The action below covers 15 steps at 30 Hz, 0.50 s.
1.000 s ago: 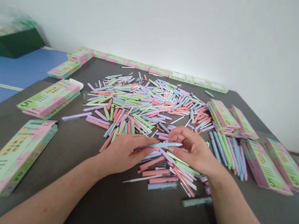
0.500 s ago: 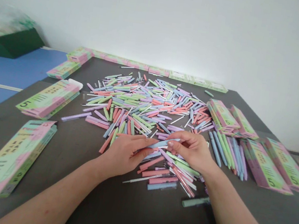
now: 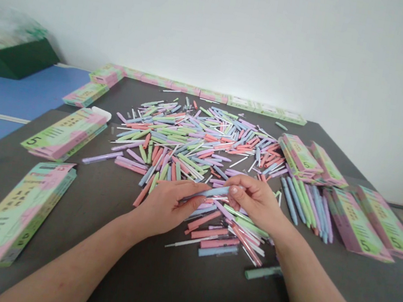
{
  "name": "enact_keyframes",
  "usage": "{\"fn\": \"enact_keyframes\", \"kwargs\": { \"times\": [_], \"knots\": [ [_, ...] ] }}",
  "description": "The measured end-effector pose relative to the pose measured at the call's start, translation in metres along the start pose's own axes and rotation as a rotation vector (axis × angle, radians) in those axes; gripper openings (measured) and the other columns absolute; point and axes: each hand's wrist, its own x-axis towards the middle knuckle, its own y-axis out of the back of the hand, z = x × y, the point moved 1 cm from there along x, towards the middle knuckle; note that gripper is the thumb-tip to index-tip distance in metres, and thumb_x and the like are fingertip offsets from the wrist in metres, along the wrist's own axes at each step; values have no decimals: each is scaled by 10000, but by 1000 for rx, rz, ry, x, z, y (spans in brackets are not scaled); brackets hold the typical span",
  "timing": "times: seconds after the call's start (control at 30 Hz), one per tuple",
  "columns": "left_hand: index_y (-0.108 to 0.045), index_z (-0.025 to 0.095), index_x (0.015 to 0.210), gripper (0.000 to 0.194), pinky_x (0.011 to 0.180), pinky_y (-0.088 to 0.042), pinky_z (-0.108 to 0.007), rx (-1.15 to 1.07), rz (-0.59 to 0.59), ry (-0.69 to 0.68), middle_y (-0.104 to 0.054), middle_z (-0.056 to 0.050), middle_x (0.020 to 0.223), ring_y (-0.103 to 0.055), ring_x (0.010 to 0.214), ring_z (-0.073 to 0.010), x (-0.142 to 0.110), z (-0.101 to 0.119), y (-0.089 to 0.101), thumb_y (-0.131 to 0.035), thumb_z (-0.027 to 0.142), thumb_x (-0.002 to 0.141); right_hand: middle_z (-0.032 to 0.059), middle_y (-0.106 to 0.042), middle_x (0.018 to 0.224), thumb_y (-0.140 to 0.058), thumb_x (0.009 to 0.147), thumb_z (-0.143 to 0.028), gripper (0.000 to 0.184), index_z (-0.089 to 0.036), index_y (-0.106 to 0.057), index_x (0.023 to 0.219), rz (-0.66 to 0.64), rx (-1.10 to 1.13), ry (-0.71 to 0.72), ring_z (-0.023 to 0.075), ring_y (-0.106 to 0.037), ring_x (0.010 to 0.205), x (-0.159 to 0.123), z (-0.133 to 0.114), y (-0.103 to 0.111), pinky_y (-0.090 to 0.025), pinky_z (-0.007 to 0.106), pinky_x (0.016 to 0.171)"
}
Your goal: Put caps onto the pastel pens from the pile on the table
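Hands [image 3: 166,207] [image 3: 258,200] on blue pen [image 3: 214,191] amid pens [image 3: 188,141]

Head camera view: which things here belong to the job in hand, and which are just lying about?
In hand:
pale blue plastic pen
left hand
right hand
heap of pastel plastic pens

Lying about:
pink-and-green cardboard boxes
dark green carton

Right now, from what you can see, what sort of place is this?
Probably a small packing or assembly workspace: loose pastel pen parts heaped on a dark table, with printed boxes marked 5 laid around them.
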Motion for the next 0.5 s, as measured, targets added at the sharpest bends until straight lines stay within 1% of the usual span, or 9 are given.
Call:
{"fn": "enact_keyframes", "kwargs": {
  "times": [0.07,0.1,0.23,0.3,0.37,0.5],
  "knots": [
    [-681,143,1121,267,713,-491,-218,-11,8,33,-740,-65,963,-681,801,-147,0,-1,0,-548,246,914,-41,-530,631,-618,869,-400,255,-171,-600,979,-14,121,-5,82,-465,527,-1,-2,1,-354,204,489],
    [-686,138,1117,271,716,-495,-222,-15,9,45,-742,-69,958,-682,794,-150,0,-1,0,-549,254,913,-41,-546,658,-659,841,-375,265,-184,-592,1013,-10,167,-5,82,-481,537,-1,-4,2,-367,202,492],
    [-689,141,1120,283,740,-506,-229,-20,12,69,-742,-69,974,-685,806,-155,0,-1,1,-549,272,913,-29,-604,677,-756,751,-300,233,-188,-632,914,65,209,-5,89,-557,557,-1,-9,6,-440,206,515],
    [-683,152,1134,286,751,-507,-224,-30,7,62,-740,-60,985,-686,822,-152,0,-1,1,-548,276,914,-15,-638,650,-762,742,-304,204,-176,-660,863,103,194,-18,101,-590,546,0,-10,7,-471,215,518],
    [-675,163,1147,287,762,-506,-216,-35,4,51,-738,-48,993,-685,834,-145,0,-1,2,-549,277,916,-2,-667,641,-767,735,-310,206,-168,-684,859,124,189,-25,113,-616,542,1,-10,9,-497,224,523],
    [-665,178,1159,282,776,-502,-208,-43,-3,37,-733,-34,999,-680,835,-134,0,0,2,-544,267,920,7,-685,611,-777,723,-326,222,-159,-704,851,130,188,-24,123,-639,531,1,-8,12,-521,229,527]
  ]
}}
